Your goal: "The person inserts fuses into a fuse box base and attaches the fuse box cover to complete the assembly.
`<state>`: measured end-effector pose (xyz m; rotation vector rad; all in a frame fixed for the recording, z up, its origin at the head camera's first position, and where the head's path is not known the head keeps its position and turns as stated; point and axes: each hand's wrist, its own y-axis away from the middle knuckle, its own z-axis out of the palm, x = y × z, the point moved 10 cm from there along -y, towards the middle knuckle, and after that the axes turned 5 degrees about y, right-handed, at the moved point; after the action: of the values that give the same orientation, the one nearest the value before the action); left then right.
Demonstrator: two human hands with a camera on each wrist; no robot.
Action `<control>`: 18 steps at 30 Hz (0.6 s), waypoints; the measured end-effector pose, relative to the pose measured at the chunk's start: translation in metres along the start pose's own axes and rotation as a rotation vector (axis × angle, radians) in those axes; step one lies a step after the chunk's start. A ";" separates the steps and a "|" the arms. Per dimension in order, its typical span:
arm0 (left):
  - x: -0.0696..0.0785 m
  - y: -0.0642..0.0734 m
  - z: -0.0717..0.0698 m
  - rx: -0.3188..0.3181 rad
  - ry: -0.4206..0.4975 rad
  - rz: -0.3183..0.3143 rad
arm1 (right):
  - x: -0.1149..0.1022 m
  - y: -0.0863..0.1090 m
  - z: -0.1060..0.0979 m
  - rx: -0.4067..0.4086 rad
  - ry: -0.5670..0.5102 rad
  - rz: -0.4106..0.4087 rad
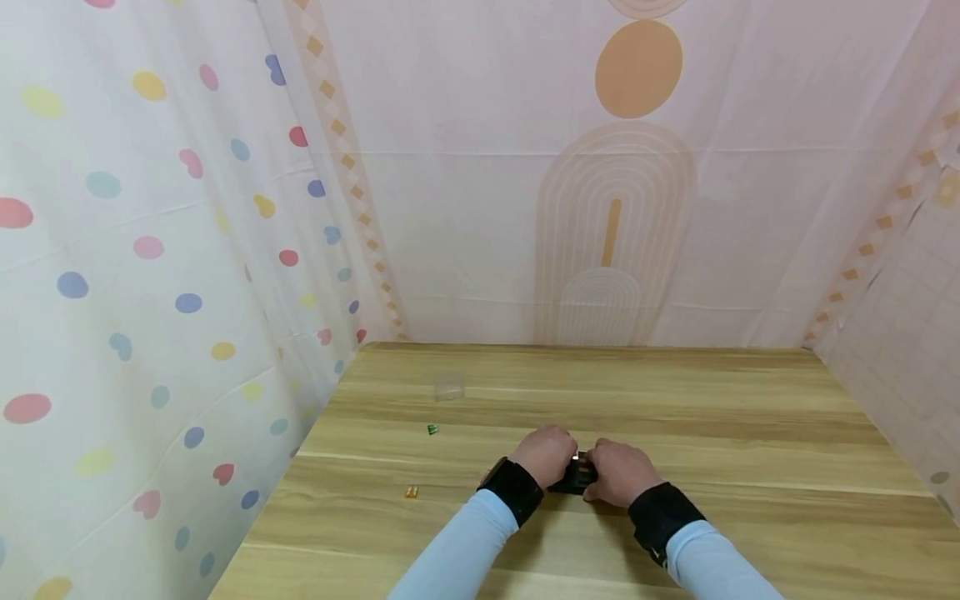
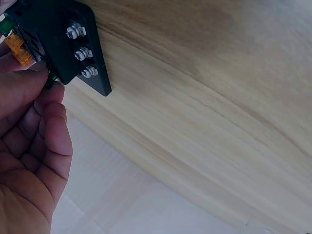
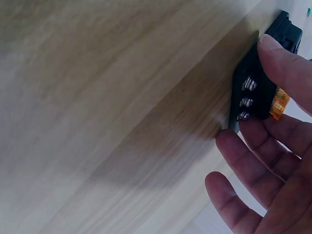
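Note:
A black fuse block (image 1: 576, 475) with a row of screw terminals (image 2: 82, 52) lies on the table between both hands. An orange blade fuse (image 2: 18, 48) stands in its top, and a green blade fuse (image 2: 6, 25) shows at the view's corner. My left hand (image 1: 546, 454) pinches another green blade fuse (image 2: 50, 81) between thumb and forefinger, right at the block's end. My right hand (image 1: 624, 473) grips the block from the other side, thumb (image 3: 282, 63) on one end and fingertips near the terminals at the other.
Left of the hands on the wooden table (image 1: 735, 417) lie small green fuses (image 1: 432, 429) and small orange fuses (image 1: 412, 492). Farther back sits a clear plastic cover (image 1: 449, 387). Patterned curtains (image 1: 465, 208) hang along the table's back and sides.

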<state>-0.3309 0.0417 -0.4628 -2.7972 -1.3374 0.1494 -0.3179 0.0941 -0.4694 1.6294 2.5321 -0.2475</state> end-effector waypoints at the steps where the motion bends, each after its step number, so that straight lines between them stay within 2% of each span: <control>1: 0.000 0.000 0.001 -0.001 -0.001 -0.002 | 0.000 0.000 0.000 0.000 -0.001 0.001; 18: -0.008 0.006 0.000 -0.013 0.002 -0.033 | 0.002 0.004 0.006 0.006 -0.022 0.021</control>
<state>-0.3315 0.0314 -0.4632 -2.7827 -1.3885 0.1371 -0.3144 0.0962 -0.4763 1.6452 2.4991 -0.2703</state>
